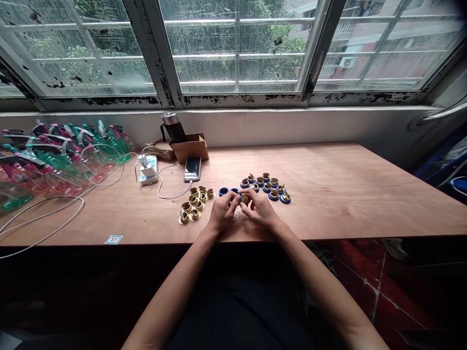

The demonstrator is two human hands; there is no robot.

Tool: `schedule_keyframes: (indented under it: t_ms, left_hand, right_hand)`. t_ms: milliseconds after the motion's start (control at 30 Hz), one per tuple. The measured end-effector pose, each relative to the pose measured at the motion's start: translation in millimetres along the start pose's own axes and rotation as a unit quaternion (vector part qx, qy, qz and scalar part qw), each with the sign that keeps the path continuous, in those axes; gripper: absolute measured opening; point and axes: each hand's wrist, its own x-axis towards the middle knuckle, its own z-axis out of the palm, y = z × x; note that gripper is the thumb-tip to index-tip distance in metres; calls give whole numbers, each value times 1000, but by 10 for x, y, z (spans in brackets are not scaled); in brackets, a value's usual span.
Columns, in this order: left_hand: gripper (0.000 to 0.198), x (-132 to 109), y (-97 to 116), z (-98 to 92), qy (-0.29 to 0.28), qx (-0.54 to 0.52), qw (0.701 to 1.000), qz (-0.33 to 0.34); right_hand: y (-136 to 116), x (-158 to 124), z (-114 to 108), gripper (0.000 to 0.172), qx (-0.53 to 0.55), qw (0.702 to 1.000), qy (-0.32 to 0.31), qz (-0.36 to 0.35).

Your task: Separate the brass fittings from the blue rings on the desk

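Note:
My left hand [222, 213] and my right hand [261, 210] meet over the table's front part, fingertips closed around a small gold metal fitting [244, 198] with some blue at its edge. Fingers cover much of it. Just behind my left fingers lies a blue ring [223, 191], with more blue partly hidden beside it. Thin pale rings [236, 213] show on the wood between my hands. Several bare gold flanged fittings [194, 204] are grouped to the left. Beyond my right hand, several gold fittings with blue rings [274, 194] around their bases form another group.
A phone [192, 169] on a charging cable lies behind the gold group, near a power strip [148, 170]. A dark flask [174, 127] leans in a cardboard box [197, 148]. Clear bottles with coloured trigger tops [54, 146] crowd the left side. A numbered sticker [113, 239] marks the front edge.

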Motion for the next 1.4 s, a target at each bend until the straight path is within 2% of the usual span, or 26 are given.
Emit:
schedule_keyframes:
  t_ms: [300, 567, 767, 1100, 1400]
  left_hand:
    - [27, 1, -77, 21, -46, -25, 998, -16]
    - [25, 14, -74, 27, -46, -16, 999, -14]
    - [26, 17, -72, 24, -50, -27, 998, -21]
    - [27, 24, -70, 21, -55, -42, 997, -24]
    - [27, 7, -82, 25, -49, -16, 999, -6]
  right_hand:
    - [-53, -10, 10, 29, -10, 1000, 9, -1]
    - [-38, -15, 5, 34, -33, 999, -13, 7]
    - [-28, -19, 1, 35, -29, 1000, -3, 1]
    - [-23, -30, -16, 24, -17, 1000, 6, 2]
    - [-44, -27, -1, 28, -36, 999, -7, 7]
